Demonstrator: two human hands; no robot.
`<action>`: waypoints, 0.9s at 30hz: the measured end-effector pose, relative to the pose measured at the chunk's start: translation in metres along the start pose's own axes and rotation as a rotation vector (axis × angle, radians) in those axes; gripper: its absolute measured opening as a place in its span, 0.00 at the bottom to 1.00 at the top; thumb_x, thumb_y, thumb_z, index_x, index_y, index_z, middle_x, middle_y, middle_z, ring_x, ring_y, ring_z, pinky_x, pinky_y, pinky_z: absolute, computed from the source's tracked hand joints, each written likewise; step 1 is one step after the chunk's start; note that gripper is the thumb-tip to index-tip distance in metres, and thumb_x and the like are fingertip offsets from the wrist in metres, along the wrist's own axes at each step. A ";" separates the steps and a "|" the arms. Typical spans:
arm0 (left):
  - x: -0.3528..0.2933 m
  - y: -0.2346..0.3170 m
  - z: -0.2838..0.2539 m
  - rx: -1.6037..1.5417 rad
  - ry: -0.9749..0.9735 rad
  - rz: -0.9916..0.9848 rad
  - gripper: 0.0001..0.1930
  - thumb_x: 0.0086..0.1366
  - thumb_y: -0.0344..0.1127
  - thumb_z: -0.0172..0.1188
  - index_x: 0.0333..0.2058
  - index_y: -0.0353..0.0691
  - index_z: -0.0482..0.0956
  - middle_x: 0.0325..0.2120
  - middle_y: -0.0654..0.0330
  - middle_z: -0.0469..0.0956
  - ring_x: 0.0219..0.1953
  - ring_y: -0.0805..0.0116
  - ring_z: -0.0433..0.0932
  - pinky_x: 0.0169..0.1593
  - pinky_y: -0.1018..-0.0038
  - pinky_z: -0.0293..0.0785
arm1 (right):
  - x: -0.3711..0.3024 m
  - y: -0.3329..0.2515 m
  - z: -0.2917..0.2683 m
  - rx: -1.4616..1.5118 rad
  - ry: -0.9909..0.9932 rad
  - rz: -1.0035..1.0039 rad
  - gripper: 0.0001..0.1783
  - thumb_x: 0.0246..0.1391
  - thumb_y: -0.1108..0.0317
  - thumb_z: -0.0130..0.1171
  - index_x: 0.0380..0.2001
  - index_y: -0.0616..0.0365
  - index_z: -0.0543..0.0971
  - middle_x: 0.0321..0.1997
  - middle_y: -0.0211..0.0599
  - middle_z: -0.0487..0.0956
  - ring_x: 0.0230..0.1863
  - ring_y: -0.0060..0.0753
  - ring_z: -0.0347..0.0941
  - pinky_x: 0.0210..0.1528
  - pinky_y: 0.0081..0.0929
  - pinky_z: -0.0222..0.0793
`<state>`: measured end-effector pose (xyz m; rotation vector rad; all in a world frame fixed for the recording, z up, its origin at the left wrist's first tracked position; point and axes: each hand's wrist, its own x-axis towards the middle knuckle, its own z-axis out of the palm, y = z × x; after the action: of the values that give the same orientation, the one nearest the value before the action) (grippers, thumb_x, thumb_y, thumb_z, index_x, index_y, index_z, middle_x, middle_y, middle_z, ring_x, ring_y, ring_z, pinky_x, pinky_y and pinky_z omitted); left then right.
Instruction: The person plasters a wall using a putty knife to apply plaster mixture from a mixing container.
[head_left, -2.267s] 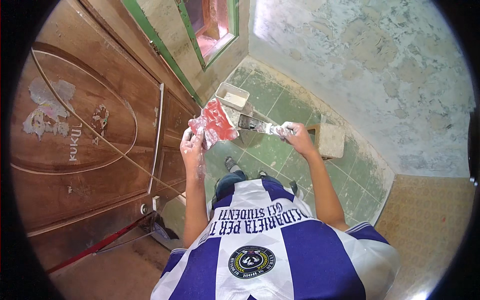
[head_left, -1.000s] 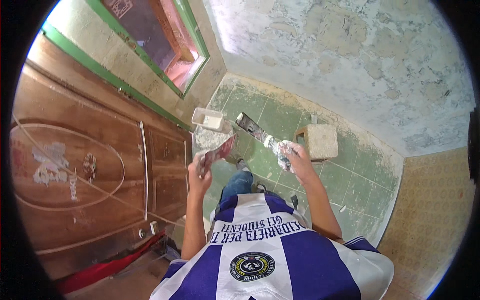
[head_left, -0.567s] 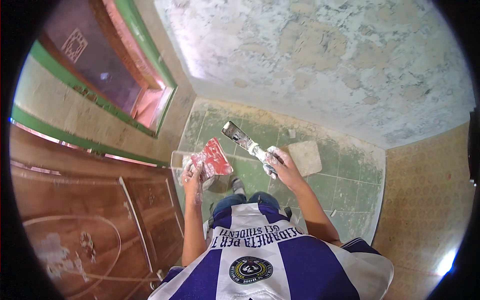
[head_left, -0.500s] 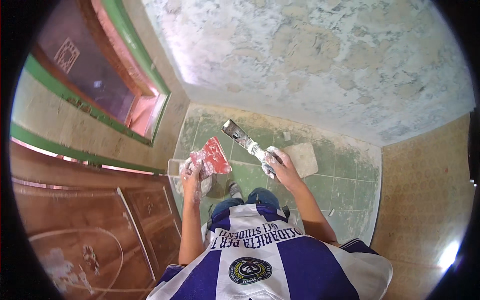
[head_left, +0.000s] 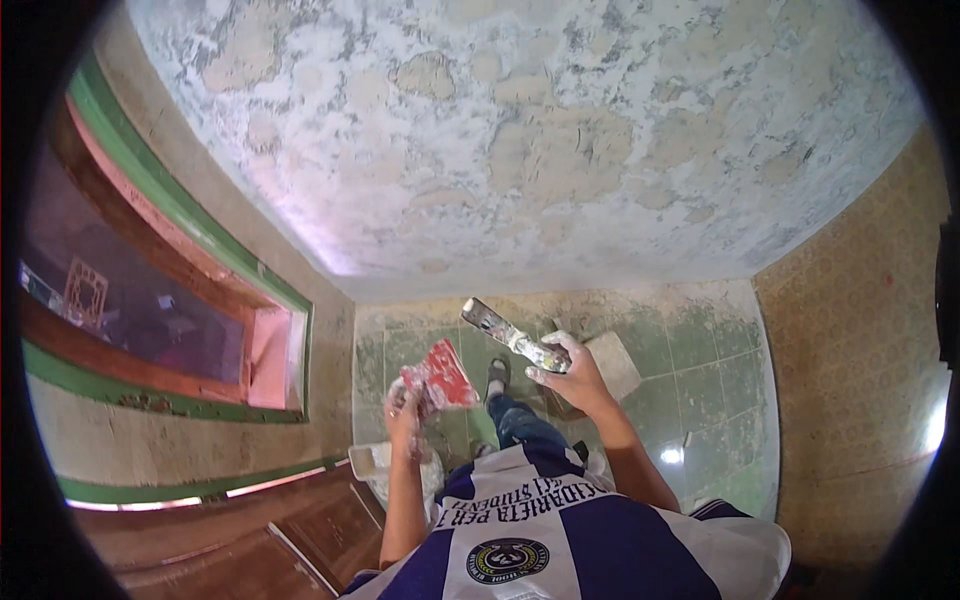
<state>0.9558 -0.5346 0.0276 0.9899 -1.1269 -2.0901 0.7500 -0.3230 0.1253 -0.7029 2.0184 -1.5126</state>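
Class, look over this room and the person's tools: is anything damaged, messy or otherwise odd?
Yes. The wall ahead is blotchy, its pale coating patchy with bare tan areas. The putty knife in the right hand is smeared with white paste, and the red trowel in the left hand looks caked too.

View swung up a lot: the brown door that sat left of the hands is now down in the corner, and the patchy wall fills the top. The white tub now sits below the left hand, not above it.
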 end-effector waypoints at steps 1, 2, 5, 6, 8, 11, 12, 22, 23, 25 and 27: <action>0.011 0.002 0.007 0.011 -0.001 -0.026 0.10 0.65 0.32 0.57 0.45 0.39 0.75 0.36 0.64 0.80 0.34 0.74 0.80 0.36 0.72 0.79 | 0.016 0.003 -0.003 0.007 0.008 -0.017 0.25 0.41 0.70 0.72 0.43 0.61 0.73 0.37 0.30 0.75 0.38 0.20 0.70 0.40 0.21 0.68; 0.022 0.003 0.010 0.017 -0.009 -0.010 0.10 0.65 0.32 0.57 0.45 0.39 0.75 0.36 0.64 0.80 0.34 0.74 0.80 0.36 0.72 0.79 | 0.032 0.009 -0.006 -0.064 0.069 -0.094 0.24 0.41 0.70 0.72 0.42 0.61 0.73 0.36 0.30 0.75 0.37 0.19 0.69 0.38 0.20 0.68; 0.064 0.016 0.024 0.008 -0.035 0.000 0.10 0.66 0.32 0.57 0.45 0.39 0.76 0.36 0.63 0.80 0.35 0.73 0.81 0.36 0.72 0.80 | 0.083 0.006 -0.013 -0.003 0.108 -0.110 0.22 0.42 0.69 0.71 0.40 0.61 0.73 0.33 0.29 0.75 0.33 0.16 0.69 0.32 0.19 0.68; 0.075 0.024 0.030 0.004 -0.009 -0.008 0.09 0.66 0.31 0.56 0.44 0.39 0.75 0.36 0.63 0.80 0.35 0.72 0.81 0.36 0.72 0.80 | 0.101 -0.001 -0.016 0.030 0.090 -0.055 0.21 0.44 0.69 0.70 0.40 0.61 0.73 0.32 0.28 0.75 0.32 0.16 0.69 0.31 0.18 0.67; 0.094 0.046 0.047 0.002 0.032 0.000 0.08 0.65 0.30 0.56 0.43 0.38 0.75 0.35 0.63 0.80 0.35 0.71 0.81 0.35 0.71 0.80 | 0.136 -0.012 -0.020 0.072 0.069 -0.030 0.17 0.48 0.69 0.67 0.40 0.62 0.74 0.30 0.27 0.76 0.29 0.14 0.70 0.30 0.16 0.68; 0.131 0.065 0.054 0.022 0.032 0.075 0.08 0.65 0.29 0.57 0.42 0.38 0.75 0.35 0.62 0.80 0.34 0.72 0.81 0.35 0.72 0.80 | 0.189 -0.030 -0.032 0.186 0.020 -0.063 0.16 0.49 0.70 0.66 0.40 0.62 0.74 0.30 0.30 0.78 0.29 0.15 0.72 0.28 0.17 0.68; 0.141 0.072 0.057 0.021 0.044 0.081 0.08 0.64 0.27 0.57 0.42 0.37 0.75 0.33 0.62 0.79 0.32 0.73 0.80 0.36 0.73 0.80 | 0.211 -0.027 -0.032 0.249 0.046 -0.180 0.14 0.50 0.73 0.63 0.40 0.62 0.74 0.32 0.34 0.80 0.28 0.17 0.73 0.26 0.19 0.68; 0.199 0.116 0.049 -0.038 0.267 0.123 0.06 0.63 0.27 0.56 0.39 0.36 0.75 0.30 0.60 0.79 0.29 0.70 0.79 0.35 0.70 0.81 | 0.347 -0.160 -0.042 0.558 0.063 -0.534 0.19 0.42 0.81 0.68 0.39 0.67 0.75 0.35 0.41 0.80 0.31 0.27 0.78 0.28 0.22 0.75; 0.212 0.118 0.050 -0.063 0.264 0.127 0.06 0.64 0.27 0.56 0.39 0.36 0.75 0.29 0.60 0.78 0.28 0.70 0.79 0.36 0.70 0.81 | 0.356 -0.176 -0.043 0.517 0.079 -0.673 0.19 0.42 0.81 0.68 0.39 0.68 0.74 0.35 0.43 0.80 0.31 0.29 0.79 0.28 0.23 0.76; 0.244 0.124 0.041 -0.055 0.221 0.127 0.06 0.64 0.27 0.56 0.39 0.37 0.75 0.28 0.61 0.78 0.28 0.71 0.78 0.36 0.70 0.81 | 0.371 -0.204 -0.044 0.525 0.098 -0.647 0.20 0.41 0.82 0.69 0.39 0.68 0.74 0.35 0.45 0.80 0.30 0.32 0.79 0.29 0.25 0.78; 0.269 0.130 0.044 -0.043 0.170 0.107 0.06 0.64 0.28 0.56 0.39 0.37 0.75 0.27 0.62 0.77 0.27 0.71 0.78 0.36 0.69 0.80 | 0.387 -0.229 -0.047 0.507 0.116 -0.802 0.19 0.42 0.81 0.68 0.39 0.68 0.74 0.35 0.46 0.79 0.29 0.34 0.80 0.30 0.26 0.80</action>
<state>0.7836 -0.7799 0.0649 1.0421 -1.0226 -1.9000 0.4574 -0.6064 0.3208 -1.3001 1.3503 -2.4307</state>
